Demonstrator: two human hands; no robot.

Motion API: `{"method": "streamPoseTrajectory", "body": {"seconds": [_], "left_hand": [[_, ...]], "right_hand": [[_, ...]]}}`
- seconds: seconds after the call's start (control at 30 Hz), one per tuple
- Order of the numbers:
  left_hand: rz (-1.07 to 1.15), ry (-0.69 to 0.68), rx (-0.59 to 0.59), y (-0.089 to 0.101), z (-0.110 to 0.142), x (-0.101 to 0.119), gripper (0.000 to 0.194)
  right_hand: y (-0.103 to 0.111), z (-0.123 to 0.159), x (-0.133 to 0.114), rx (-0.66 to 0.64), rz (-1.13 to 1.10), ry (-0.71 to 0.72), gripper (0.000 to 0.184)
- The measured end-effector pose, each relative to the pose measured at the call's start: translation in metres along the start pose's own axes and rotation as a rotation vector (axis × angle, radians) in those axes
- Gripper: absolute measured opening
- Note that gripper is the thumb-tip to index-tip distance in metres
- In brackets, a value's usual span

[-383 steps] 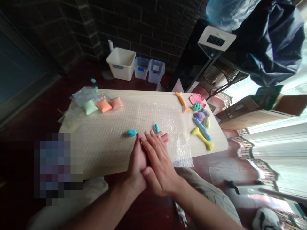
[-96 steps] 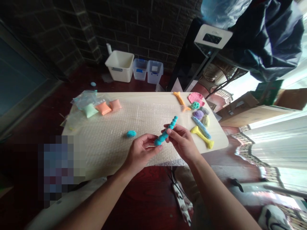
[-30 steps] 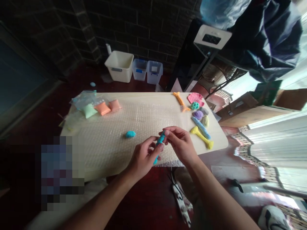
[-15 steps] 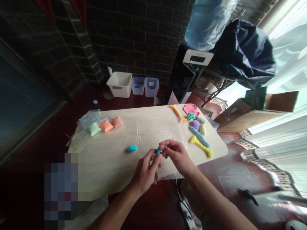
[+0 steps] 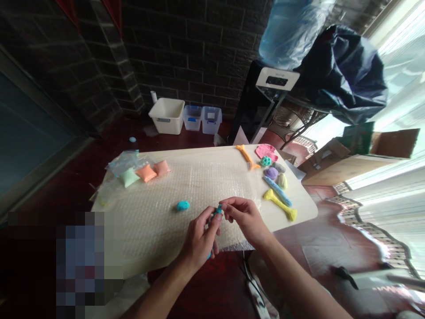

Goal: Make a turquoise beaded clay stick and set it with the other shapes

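Note:
A piece of blue modelling clay (image 5: 218,210) is gripped in my left hand (image 5: 201,237), its upper end poking out between thumb and forefinger. More blue shows below, under the fingers of that hand. My right hand (image 5: 245,218) pinches at the top end of the clay with thumb and forefinger; whether a bit of clay is between those fingertips is too small to tell. Left of my hands, a blue clay lump (image 5: 183,205) lies on the bubble wrap (image 5: 152,221) that covers much of the table.
Yellow (image 5: 280,205) and orange bone-shaped clay pieces (image 5: 245,155), a blue clay roll (image 5: 277,190), a purple lump (image 5: 271,173) and a pink flat piece (image 5: 266,152) lie at the right. Clay packets (image 5: 146,173) sit at the left. Bins (image 5: 167,116) stand behind the table.
My right fingertips have shifted slightly at the top of the blue clay, whose tip looks narrower. My left hand still holds it; the view has moved a little.

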State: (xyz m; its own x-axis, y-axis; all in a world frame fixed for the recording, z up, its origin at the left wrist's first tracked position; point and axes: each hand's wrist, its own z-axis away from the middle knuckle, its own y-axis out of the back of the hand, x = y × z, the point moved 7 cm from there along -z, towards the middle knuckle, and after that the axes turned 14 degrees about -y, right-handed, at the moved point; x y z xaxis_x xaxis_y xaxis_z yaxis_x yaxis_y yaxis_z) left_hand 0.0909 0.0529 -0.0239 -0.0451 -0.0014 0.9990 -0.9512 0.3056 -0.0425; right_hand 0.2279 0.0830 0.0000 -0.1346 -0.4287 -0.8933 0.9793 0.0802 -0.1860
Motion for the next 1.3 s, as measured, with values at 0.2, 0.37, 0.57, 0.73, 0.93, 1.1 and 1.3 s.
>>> {"method": "streamPoseTrajectory", "body": {"seconds": [0.2,0.37,0.57,0.73,0.93,1.1,1.3], "left_hand": [[-0.019,-0.020,0.020,0.001,0.001,0.000,0.039],[0.001,-0.019,0.010,0.000,0.002,0.002,0.042],[0.021,-0.015,0.028,0.001,-0.001,0.002,0.043],[0.086,0.002,0.019,-0.001,-0.002,0.002,0.043],[0.149,0.022,-0.014,0.000,-0.001,0.008,0.043],[0.216,0.073,-0.004,0.001,0.002,0.007,0.037],[0.226,0.059,-0.023,0.000,0.002,0.006,0.033]], "right_hand": [[-0.002,0.001,0.001,-0.012,-0.007,-0.006,0.023],[-0.005,0.002,0.000,-0.018,0.000,-0.011,0.023],[-0.004,0.000,-0.001,-0.018,-0.036,0.003,0.030],[-0.003,0.001,0.001,-0.066,-0.038,-0.019,0.035],[-0.005,-0.002,0.009,-0.136,-0.052,-0.089,0.032],[-0.006,-0.005,0.013,-0.171,-0.103,-0.116,0.027],[-0.004,-0.004,0.010,-0.170,-0.143,-0.097,0.036]]}}
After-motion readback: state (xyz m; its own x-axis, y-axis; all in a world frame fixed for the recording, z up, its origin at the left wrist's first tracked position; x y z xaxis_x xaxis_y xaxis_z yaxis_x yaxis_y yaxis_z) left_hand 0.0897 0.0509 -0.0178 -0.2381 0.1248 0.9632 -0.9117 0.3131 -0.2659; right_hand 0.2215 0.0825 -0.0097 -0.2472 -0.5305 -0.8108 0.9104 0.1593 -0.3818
